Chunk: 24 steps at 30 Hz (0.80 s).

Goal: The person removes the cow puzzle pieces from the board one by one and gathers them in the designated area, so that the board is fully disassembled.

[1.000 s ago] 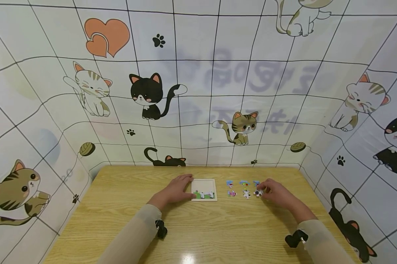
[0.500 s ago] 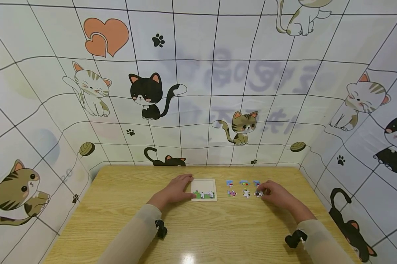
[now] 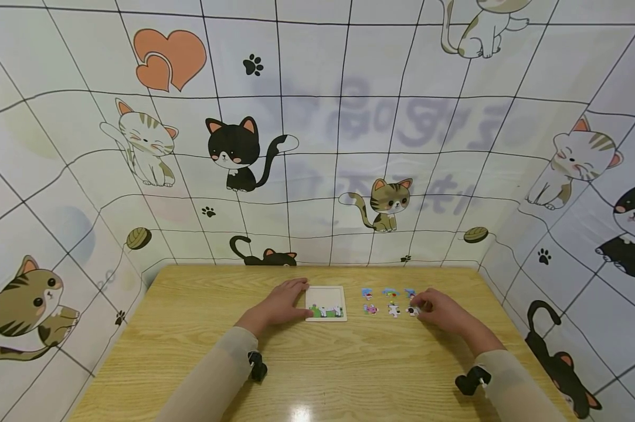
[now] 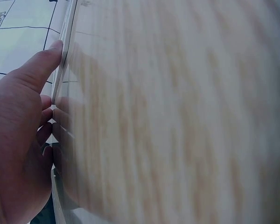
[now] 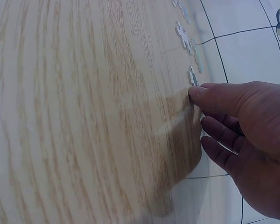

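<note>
A light, square-framed puzzle board (image 3: 325,295) lies on the table, with green and white picture pieces along its near side. My left hand (image 3: 281,303) rests at its left edge, thumb at the near corner and fingers at the far corner; in the left wrist view the thumb (image 4: 49,58) touches the board's edge. At the right, my right hand (image 3: 442,309) pinches a black-and-white puzzle piece (image 3: 413,311) at its right side, and the piece is at the table surface. The right wrist view shows the thumb (image 5: 207,93) against it, partly hiding it.
Loose puzzle pieces lie in two rows between the hands: a blue one (image 3: 367,292), a rainbow one (image 3: 391,292), a pink one (image 3: 370,309) and a white one (image 3: 393,310) among them. The wooden table (image 3: 317,363) meets a cat-patterned cloth wall (image 3: 317,193) at the back.
My right hand has shifted very slightly at the black-and-white puzzle piece. The left hand and the board have stayed in place.
</note>
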Each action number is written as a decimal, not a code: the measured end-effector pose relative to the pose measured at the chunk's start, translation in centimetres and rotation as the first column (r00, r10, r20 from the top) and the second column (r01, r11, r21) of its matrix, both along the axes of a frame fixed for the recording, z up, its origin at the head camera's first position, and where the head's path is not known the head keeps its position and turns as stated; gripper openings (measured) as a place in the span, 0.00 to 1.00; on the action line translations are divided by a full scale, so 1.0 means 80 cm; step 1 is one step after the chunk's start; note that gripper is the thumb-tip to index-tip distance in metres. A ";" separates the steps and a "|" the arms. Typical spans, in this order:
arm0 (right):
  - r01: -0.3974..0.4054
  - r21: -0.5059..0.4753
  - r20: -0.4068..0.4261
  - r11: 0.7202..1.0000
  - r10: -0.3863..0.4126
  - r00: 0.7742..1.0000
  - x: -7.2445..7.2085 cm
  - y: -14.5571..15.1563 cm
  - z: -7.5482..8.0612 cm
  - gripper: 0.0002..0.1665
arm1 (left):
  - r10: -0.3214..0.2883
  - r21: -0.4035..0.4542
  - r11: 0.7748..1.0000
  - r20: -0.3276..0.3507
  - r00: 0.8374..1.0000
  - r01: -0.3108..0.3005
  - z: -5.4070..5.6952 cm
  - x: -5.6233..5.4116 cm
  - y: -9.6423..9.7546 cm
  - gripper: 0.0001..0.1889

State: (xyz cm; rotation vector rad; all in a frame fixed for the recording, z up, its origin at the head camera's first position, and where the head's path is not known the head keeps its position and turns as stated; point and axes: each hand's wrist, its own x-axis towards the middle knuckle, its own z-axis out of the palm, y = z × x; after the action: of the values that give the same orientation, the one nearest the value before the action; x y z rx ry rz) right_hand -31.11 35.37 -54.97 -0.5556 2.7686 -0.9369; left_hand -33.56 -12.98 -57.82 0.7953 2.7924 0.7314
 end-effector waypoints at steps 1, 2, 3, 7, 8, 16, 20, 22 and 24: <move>0.001 0.001 -0.001 1.000 -0.001 1.000 0.000 0.000 -0.001 0.14 | 0.000 -0.003 1.000 0.000 1.000 0.000 0.000 0.000 0.000 0.47; 0.002 -0.001 -0.001 1.000 -0.002 1.000 0.000 0.000 -0.001 0.14 | 0.001 -0.004 1.000 0.000 1.000 -0.001 0.000 0.000 0.000 0.47; 0.002 -0.001 -0.001 1.000 -0.002 1.000 0.000 0.000 -0.002 0.14 | 0.001 -0.005 1.000 0.000 1.000 -0.001 0.000 0.000 0.000 0.47; -0.001 -0.002 -0.006 1.000 0.001 1.000 0.001 0.001 -0.003 0.14 | -0.003 -0.005 1.000 0.000 1.000 0.003 -0.001 -0.001 0.000 0.47; -0.002 -0.003 -0.009 1.000 0.002 1.000 0.001 0.001 -0.003 0.14 | -0.003 -0.003 1.000 0.002 1.000 0.003 0.000 -0.001 0.000 0.47; 0.018 -0.016 -0.018 1.000 -0.018 1.000 0.001 0.000 -0.003 0.15 | -0.001 -0.003 1.000 -0.005 1.000 0.001 0.000 -0.002 0.000 0.45; 0.054 -0.037 -0.002 0.998 -0.054 0.999 0.004 -0.001 -0.001 0.15 | -0.003 -0.010 1.000 -0.006 1.000 0.003 0.000 -0.003 0.001 0.45; 0.063 -0.050 -0.002 0.997 -0.064 0.998 0.006 -0.003 0.002 0.15 | -0.005 -0.006 1.000 -0.003 1.000 0.005 0.000 -0.003 0.001 0.46; 0.065 -0.062 -0.012 0.996 -0.066 0.998 0.008 -0.006 0.004 0.14 | -0.005 -0.009 1.000 -0.001 1.000 0.005 0.001 -0.002 0.000 0.46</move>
State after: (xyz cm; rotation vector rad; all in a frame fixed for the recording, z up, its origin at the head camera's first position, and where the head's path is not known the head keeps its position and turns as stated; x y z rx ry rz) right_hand -30.48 34.91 -54.61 -0.4850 2.7946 -1.0398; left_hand -33.73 -12.97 -57.71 0.8004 2.7917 0.7171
